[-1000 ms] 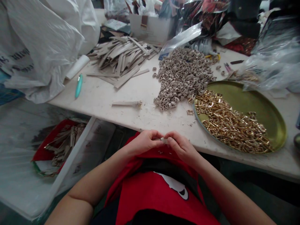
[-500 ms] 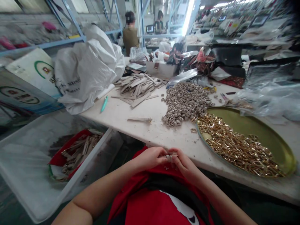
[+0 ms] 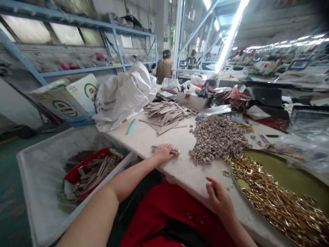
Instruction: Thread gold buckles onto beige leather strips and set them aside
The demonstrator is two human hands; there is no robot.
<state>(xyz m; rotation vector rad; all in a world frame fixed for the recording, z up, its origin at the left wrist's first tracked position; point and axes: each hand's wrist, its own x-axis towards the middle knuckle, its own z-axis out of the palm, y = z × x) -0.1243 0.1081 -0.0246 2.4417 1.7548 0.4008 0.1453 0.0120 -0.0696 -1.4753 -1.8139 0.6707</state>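
Observation:
My left hand (image 3: 163, 153) lies over leather straps with metal buckles (image 3: 175, 152) on the table, its fingers wrapped round them. My right hand (image 3: 218, 196) hovers over the table's front edge, fingers apart, with nothing in it. Beyond the hands is a heap of small beige leather loops (image 3: 217, 137). Gold buckles (image 3: 272, 192) fill the near side of an olive oval tray (image 3: 290, 171) at the right. Flat beige strips (image 3: 167, 113) are piled further back, and a teal pen-like tool (image 3: 131, 126) lies to their left.
A white bin (image 3: 38, 171) on the left holds a red container (image 3: 69, 176) with finished-looking straps. A white sack (image 3: 123, 97) stands at the table's back left. Bags and leather scraps lie at the back right. Two people sit in the background.
My hands have parted. The left has moved forward and left onto the straps on the table; the right has moved right and opened. The view has tilted up and turned left.

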